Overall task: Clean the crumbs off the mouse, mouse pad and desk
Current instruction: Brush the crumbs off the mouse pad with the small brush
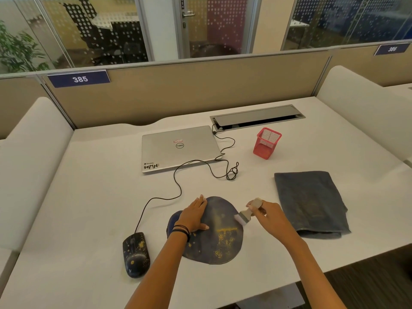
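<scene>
Desk (89, 197), white, backed by a beige partition (178, 92) and glass walls (100, 30). Left hand (192, 216) presses the crumb-strewn mouse pad (220, 210), fingers straight and together; right hand (267, 214) curls its fingers round a brush (244, 216) at the pad's edge. Mouse (136, 254) lies just left. Red mesh pen holder (267, 142) stands behind.

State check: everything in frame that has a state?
laptop: closed
mouse: crumbs on top
mouse pad: crumbs on it
brush: gripped, bristles at pad edge
left hand: flat, pressing mouse pad
right hand: grips brush
cloth: folded
pen holder: upright
cable hatch: lid raised
</scene>
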The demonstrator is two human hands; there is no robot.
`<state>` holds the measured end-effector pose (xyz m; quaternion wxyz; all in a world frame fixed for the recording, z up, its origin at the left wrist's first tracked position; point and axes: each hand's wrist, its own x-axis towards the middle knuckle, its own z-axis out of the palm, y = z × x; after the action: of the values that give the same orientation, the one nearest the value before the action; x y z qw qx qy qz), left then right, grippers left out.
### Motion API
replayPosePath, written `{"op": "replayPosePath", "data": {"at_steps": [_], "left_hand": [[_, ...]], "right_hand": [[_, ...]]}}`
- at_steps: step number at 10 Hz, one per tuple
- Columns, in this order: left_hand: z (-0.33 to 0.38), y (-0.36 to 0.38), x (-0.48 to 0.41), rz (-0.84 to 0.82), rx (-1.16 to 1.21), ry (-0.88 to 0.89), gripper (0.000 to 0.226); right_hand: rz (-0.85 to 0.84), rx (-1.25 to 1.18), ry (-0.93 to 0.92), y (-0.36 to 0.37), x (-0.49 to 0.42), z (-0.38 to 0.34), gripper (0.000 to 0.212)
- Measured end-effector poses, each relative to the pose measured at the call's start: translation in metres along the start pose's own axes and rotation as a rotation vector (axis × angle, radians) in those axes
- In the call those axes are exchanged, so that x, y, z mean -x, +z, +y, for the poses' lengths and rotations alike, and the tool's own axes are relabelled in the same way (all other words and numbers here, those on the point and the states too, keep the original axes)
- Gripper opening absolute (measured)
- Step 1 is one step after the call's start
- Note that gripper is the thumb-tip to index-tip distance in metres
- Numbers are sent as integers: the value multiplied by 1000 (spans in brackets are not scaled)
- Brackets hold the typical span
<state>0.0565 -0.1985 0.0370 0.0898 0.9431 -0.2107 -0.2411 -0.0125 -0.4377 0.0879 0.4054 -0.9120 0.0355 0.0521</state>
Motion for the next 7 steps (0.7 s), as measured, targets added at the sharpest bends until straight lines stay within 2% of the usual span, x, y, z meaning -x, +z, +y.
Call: {"op": "replayPosePath", "data": {"at_steps": [2,4,6,7], "left_hand": [[0,0,0,3,-3,2,93],[0,0,0,15,-6,7,93],[0,1,0,17,1,5,93],[0,1,0,16,7,5,92]], "right_hand": [[-78,59,56,-2,3,8,19],[19,-55,-25,-4,7,5,17],[-125,44,40,-3,4,6,21],[-71,10,1,-3,2,2,20]]}}
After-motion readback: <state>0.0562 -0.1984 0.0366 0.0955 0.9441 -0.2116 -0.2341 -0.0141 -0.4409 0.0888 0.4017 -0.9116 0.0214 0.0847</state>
